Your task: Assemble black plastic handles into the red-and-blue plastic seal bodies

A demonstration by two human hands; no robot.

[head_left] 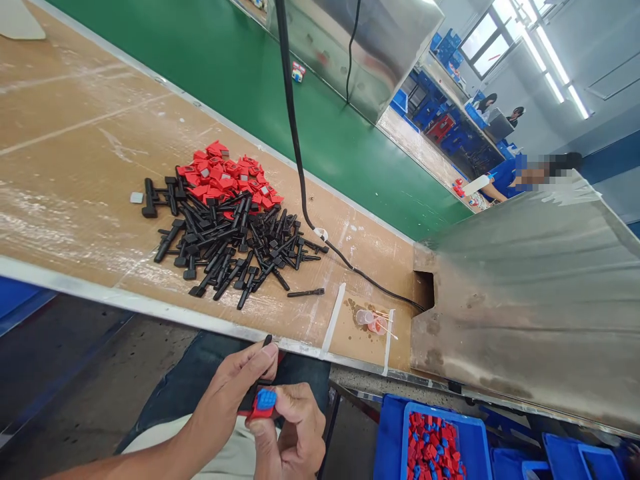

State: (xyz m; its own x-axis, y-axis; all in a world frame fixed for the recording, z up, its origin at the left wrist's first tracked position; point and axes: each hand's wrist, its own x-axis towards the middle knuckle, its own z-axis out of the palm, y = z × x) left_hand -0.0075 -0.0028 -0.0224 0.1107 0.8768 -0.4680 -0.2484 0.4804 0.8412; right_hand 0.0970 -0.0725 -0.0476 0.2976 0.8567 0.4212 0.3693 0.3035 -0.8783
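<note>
Above my lap, just off the table's front edge, my two hands meet. My left hand is closed around a black plastic piece, part of which its fingers hide. My right hand pinches a small red plastic piece with a knobbly blue block between thumb and fingers. The red-and-blue piece touches the black one; whether they are joined I cannot tell. On the table lie a pile of black stick-shaped plastic parts and, behind it, a heap of red plastic parts.
A black cable crosses the brown table into a metal housing. Small cups with swabs stand near the front edge. A blue bin of red-and-blue parts is below. A green belt runs behind; a co-worker sits beyond.
</note>
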